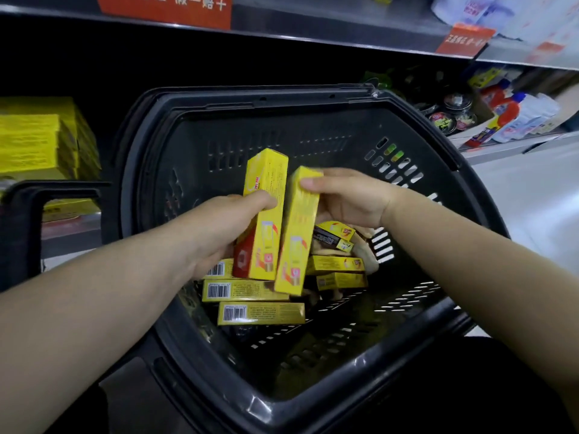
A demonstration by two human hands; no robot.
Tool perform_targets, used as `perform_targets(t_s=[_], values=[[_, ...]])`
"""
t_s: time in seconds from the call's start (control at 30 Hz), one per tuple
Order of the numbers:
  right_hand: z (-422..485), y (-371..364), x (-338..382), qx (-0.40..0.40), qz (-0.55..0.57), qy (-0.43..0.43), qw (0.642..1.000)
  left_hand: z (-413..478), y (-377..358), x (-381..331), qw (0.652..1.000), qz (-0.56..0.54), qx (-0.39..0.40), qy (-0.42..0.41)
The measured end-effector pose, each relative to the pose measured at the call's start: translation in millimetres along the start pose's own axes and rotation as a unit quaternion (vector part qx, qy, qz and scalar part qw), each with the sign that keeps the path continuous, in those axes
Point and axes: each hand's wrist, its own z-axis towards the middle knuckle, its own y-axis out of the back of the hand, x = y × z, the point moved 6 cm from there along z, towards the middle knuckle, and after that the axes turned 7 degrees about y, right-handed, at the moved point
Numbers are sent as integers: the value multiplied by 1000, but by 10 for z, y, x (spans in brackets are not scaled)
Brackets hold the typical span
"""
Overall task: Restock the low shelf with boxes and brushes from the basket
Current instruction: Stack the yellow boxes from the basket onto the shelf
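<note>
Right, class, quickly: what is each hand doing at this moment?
Left hand: grips the left yellow box.
Right hand: grips the right yellow box.

Pretty clearly a shop aisle: dark metal shelves [313, 29] with red price tags [463, 39], stacked yellow boxes [37, 142], bottled cleaners [507, 117], plus a black shopping basket [282, 98].

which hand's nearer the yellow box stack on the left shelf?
Left. The left hand, gripping a box over the basket, lies to the right of the stack; the right hand is farther right, gripping a second box.
</note>
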Motion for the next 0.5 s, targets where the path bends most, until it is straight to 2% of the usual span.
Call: perform_targets(t_s=[0.1, 0.23, 0.3, 0.37, 0.4, 0.43, 0.47, 0.5], values=[[81, -76, 99, -39, 26, 46, 998, -9, 3, -10, 1000, -23, -4, 17], [142, -72, -16, -54, 27, 36, 998, 8, 3, 3, 998, 47, 31, -11], [169, -39, -61, -41, 56, 31, 997, 9, 14, 8, 996, 78, 18, -32], [197, 72, -133, -44, 50, 15, 998, 18, 47, 7, 997, 60, -9, -37], [207, 189, -217, -73, -6, -5, 997, 18, 69, 3, 998, 48, -25, -36], [200, 328, -328, -101, -114, -32, 988, 22, 96, -1, 998, 42, -41, -35], [176, 446, -451, -100, -275, -66, 954, 31, 118, -2, 997, 40, -53, -36], [145, 535, -636, -58, -444, -117, 886, 40, 134, -1, 997, 38, -59, -37]])
